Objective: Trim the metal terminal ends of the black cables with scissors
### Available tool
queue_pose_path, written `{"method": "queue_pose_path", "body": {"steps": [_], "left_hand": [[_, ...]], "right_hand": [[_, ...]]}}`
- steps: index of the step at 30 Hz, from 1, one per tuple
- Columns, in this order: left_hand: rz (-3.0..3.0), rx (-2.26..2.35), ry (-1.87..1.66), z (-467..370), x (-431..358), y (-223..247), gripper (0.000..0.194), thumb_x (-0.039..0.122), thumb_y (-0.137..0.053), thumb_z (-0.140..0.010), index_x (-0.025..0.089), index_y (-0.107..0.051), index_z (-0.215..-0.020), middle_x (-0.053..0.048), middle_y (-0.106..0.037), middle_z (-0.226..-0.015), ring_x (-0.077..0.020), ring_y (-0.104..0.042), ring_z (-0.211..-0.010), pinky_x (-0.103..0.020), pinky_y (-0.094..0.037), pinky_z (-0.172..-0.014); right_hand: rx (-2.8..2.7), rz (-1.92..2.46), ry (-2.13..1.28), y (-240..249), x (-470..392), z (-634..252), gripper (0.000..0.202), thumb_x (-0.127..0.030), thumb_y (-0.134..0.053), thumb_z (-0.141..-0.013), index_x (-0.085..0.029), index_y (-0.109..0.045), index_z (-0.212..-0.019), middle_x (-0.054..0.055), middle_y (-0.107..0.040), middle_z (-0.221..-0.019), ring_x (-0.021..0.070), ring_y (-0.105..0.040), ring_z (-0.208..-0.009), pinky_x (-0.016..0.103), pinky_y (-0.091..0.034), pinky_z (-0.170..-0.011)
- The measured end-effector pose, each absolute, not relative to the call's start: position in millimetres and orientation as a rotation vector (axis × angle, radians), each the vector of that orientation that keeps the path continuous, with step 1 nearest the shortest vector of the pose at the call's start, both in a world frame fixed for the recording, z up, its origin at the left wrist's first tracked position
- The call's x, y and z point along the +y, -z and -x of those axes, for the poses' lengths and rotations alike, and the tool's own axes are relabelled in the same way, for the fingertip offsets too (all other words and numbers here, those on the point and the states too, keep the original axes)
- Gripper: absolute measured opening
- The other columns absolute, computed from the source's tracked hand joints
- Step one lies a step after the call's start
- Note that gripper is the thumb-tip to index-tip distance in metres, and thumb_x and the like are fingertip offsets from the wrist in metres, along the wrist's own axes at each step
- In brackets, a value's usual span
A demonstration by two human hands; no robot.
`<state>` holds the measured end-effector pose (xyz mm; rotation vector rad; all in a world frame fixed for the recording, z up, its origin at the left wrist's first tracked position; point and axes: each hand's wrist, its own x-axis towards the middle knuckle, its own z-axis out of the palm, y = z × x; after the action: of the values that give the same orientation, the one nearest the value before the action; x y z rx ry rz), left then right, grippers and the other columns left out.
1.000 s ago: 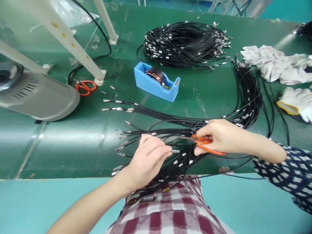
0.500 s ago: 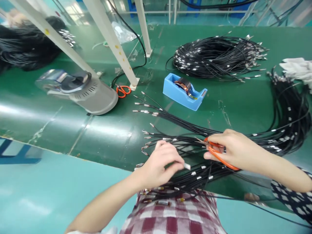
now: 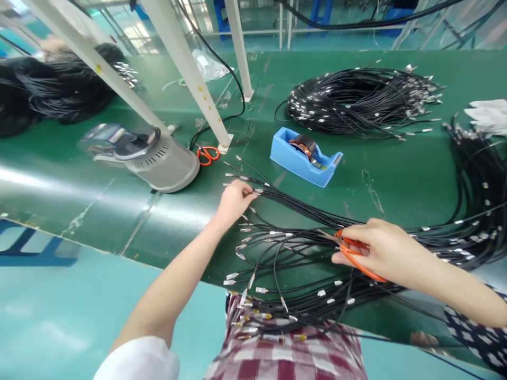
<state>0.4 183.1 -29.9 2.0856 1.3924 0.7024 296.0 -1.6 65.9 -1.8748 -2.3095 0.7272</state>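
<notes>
My left hand is at the tips of the upper bunch of black cables, its thumb and fingers pinched on a cable end near a white label. Orange-handled scissors sit in my right hand, blades pointing left over the middle cables. Below the left hand, more black cables fan out with silvery tips and white labels. A lower bunch runs along the table's front edge, its ends over a red-and-white checked apron.
A blue tape dispenser with amber tape stands beyond the cables. At left are a grey tape machine and other orange scissors beside white posts. Coiled cables lie at the back; a white glove is far right.
My left hand has moved up and left from the lower cables to the tips of the upper bunch. The right hand still holds the scissors in nearly the same place.
</notes>
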Motion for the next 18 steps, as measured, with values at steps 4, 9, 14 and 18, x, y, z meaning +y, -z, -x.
{"method": "queue_pose_path", "body": {"steps": [4,9,14,18], "left_hand": [[-2.049,1.306,-0.699,2.7,182.2,31.0,0.007,0.012,-0.071,-0.073,0.018,-0.067,-0.070,-0.002,-0.063,-0.074,-0.0160,-0.055,-0.068,-0.031,-0.046,-0.071],[-1.906,1.242,-0.766,9.9,165.4,11.8,0.007,0.022,-0.071,-0.077,0.017,-0.067,-0.076,-0.005,-0.070,-0.079,-0.0167,-0.063,-0.072,-0.032,-0.052,-0.075],[-1.361,1.041,-0.953,9.9,121.5,-23.1,0.018,0.024,-0.079,-0.076,0.015,-0.065,-0.081,-0.008,-0.077,-0.088,-0.0187,-0.073,-0.078,-0.034,-0.059,-0.079],[-1.016,0.992,-0.968,6.2,100.1,-43.8,0.018,0.018,-0.083,-0.070,0.014,-0.067,-0.077,-0.005,-0.077,-0.076,-0.0168,-0.073,-0.065,-0.028,-0.060,-0.065]], "right_hand": [[-2.325,1.885,-0.721,-61.4,3.0,-295.3,0.049,-0.067,-0.057,-0.085,-0.023,-0.054,-0.064,-0.001,-0.056,-0.054,0.0157,-0.049,-0.054,0.028,-0.029,-0.053],[-2.290,1.865,-0.731,-58.4,11.6,-289.3,0.050,-0.070,-0.057,-0.083,-0.024,-0.058,-0.066,-0.001,-0.059,-0.055,0.0157,-0.052,-0.056,0.027,-0.029,-0.053],[-2.180,1.792,-0.738,-53.3,22.4,-280.3,0.044,-0.064,-0.060,-0.084,-0.023,-0.061,-0.068,0.000,-0.062,-0.059,0.0150,-0.054,-0.057,0.027,-0.033,-0.055],[-1.944,1.719,-0.859,-45.7,37.6,-265.8,0.035,-0.057,-0.067,-0.082,-0.022,-0.068,-0.081,0.002,-0.070,-0.075,0.0165,-0.059,-0.065,0.028,-0.042,-0.061]]}}
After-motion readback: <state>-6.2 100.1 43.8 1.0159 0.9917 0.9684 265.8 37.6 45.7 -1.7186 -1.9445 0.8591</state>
